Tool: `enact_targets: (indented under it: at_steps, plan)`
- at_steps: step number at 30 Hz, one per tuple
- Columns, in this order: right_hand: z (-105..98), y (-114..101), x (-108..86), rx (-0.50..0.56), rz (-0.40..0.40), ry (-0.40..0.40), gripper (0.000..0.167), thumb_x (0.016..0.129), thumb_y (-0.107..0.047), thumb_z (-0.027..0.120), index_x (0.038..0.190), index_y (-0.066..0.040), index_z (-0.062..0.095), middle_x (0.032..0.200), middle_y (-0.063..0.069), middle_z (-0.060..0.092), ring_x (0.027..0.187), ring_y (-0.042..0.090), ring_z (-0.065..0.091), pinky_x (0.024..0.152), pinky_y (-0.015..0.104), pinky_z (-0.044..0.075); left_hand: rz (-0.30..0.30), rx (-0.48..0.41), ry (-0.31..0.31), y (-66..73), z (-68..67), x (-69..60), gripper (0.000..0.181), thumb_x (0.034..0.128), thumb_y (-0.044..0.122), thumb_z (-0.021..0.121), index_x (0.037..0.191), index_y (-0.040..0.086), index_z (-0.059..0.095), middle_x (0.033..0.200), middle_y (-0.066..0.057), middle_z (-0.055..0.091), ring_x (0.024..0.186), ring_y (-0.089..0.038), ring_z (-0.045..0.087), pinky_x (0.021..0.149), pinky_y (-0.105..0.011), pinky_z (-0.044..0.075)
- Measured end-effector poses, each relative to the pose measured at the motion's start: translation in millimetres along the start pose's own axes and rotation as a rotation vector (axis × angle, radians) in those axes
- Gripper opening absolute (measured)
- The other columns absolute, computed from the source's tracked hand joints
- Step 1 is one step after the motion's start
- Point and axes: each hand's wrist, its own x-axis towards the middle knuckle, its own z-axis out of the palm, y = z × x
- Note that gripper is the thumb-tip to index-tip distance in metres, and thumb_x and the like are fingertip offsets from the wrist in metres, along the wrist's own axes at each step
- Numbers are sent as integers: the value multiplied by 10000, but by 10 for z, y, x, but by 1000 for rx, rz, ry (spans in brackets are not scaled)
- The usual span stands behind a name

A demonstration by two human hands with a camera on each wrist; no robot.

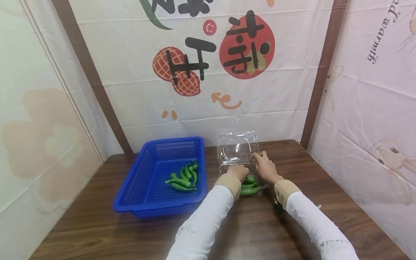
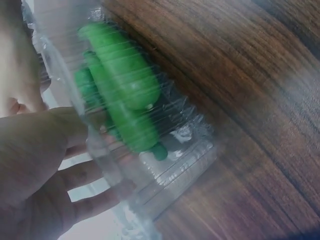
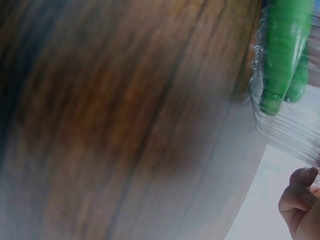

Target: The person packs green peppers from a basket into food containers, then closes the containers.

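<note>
A clear plastic clamshell box (image 2: pixel 180 167) sits at 12 o'clock from the person, with a few green chili peppers (image 1: pixel 248 186) lying in it. Its lid (image 1: pixel 238 147) stands up at the box's own 12 o'clock — maybe so hands can get in from the top. The left hand (image 1: pixel 238 172) dips into the box from 11 o'clock, close to the peppers, and its fingers look apart, not wrapped around any of them. The right hand (image 1: pixel 265 169) is at the box's 1 o'clock, with its fingers bent near the back edge. It may be keeping the light box from sliding, but one cannot tell if the fingers really pinch the plastic.

A blue plastic basket (image 1: pixel 143 173) full of little holes sits at 10 o'clock, just beside the box, which seems handy for the left hand. More chili peppers (image 1: pixel 181 182) lie in a bunch at its 3 o'clock side.

All this is on a dark brown wooden table (image 1: pixel 260 224) with streaky lines. White cloth walls (image 1: pixel 130 90) go around it, with brown strips at the back corners. The cloth at 12 o'clock has peanuts (image 1: pixel 186 85) and a red tomato printed on it — and a pale bunny (image 1: pixel 386 155) is at 2 o'clock
</note>
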Motion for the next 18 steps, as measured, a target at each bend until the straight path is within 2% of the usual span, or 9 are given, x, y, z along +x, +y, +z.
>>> enact_targets:
  at_steps: [5, 7, 11, 15, 18]
  plan:
    - [9, 5, 2, 10, 0, -15, 244, 954, -35, 527, 1163, -118, 622, 1115, 164, 474, 739, 374, 596, 662, 550, 495, 26, 11, 8, -58, -75, -40, 122, 872, 89, 664, 931, 178, 722, 982, 1, 722, 830, -167, 670, 666, -298, 551]
    - [3, 5, 3, 14, 3, -19, 249, 952, -32, 531, 1168, -113, 623, 1118, 165, 473, 747, 377, 599, 667, 551, 495, 18, -3, -14, -73, -136, -68, 152, 879, 76, 656, 971, 178, 722, 1023, -7, 717, 872, -181, 676, 684, -306, 558]
    - [-18, -6, 3, 9, 9, -15, 256, 942, -22, 551, 1169, -110, 628, 1102, 158, 473, 745, 385, 602, 655, 549, 494, 24, -4, -18, -116, -243, -111, 184, 889, 91, 660, 1026, 192, 730, 1066, -1, 714, 931, -172, 673, 735, -310, 560]
    - [-24, -16, 5, 2, 6, -15, 245, 949, -30, 553, 1166, -116, 627, 1097, 156, 471, 746, 393, 604, 649, 549, 493, 17, -48, -39, -197, -290, -109, 197, 945, 145, 620, 1107, 188, 725, 1104, 0, 708, 973, -184, 664, 799, -337, 549]
    - [-29, -22, 9, 4, 9, -21, 239, 954, -37, 553, 1166, -120, 626, 1102, 154, 470, 755, 396, 605, 655, 551, 492, 5, -87, -50, -277, -318, -117, 218, 963, 137, 596, 1139, 180, 719, 1101, -9, 704, 963, -204, 663, 802, -355, 546]
